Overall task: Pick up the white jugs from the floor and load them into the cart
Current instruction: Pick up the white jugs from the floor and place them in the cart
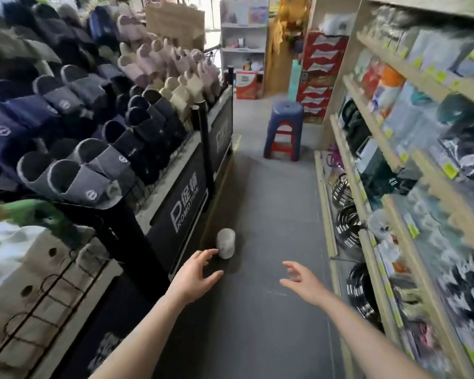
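- Grey shop floor (271,214) runs down a narrow aisle between a slipper rack (93,119) and shelves (394,160) of packaged goods.
- Nearest, both hands reach forward empty: left hand (197,272) spread wide, fingers just short of the jug; right hand (301,280) open too, well apart from it.
- One white jug (226,243) stands on the floor at the rack's foot, not yet lifted.
- Beyond the jug, stacked stools (283,129) stand further down the aisle.
- No cart shows clearly, so loading looks still ahead.
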Tool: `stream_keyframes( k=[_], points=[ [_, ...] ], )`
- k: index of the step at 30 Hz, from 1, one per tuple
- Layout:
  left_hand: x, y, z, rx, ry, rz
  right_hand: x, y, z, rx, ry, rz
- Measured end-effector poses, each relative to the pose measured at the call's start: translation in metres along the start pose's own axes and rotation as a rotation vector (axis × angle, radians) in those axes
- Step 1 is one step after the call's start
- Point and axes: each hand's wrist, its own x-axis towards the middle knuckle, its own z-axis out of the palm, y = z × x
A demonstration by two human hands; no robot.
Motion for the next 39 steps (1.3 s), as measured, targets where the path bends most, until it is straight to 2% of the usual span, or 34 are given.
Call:
stream_keyframes(
  k=[4,11,19,23,31,35,39],
  points=[
    [0.082,-0.010,0.005,0.010,-0.040,-0.003,0.082,-0.003,-0.025,0.010,-0.011,0.012],
    [0.215,-0.028,0.023,-0.029,-0.040,-0.137,0.226,-0.014,-0.061,0.035,-0.116,0.008],
    [0.323,-0.083,0.024,-0.027,-0.038,-0.216,0.355,-0.037,-0.055,-0.038,-0.251,0.008],
    [0.376,-0.152,0.071,-0.025,-0.022,-0.215,0.436,-0.003,-0.011,-0.055,-0.291,-0.028],
    [0.483,-0.376,0.275,-0.018,-0.053,-0.356,0.653,0.162,0.148,-0.077,-0.332,-0.120],
    [0.517,-0.469,0.359,-0.041,-0.027,-0.313,0.720,0.236,0.225,-0.090,-0.347,-0.190],
    [0.539,-0.510,0.403,-0.113,-0.024,-0.237,0.752,0.275,0.273,-0.073,-0.321,-0.288]
  ],
)
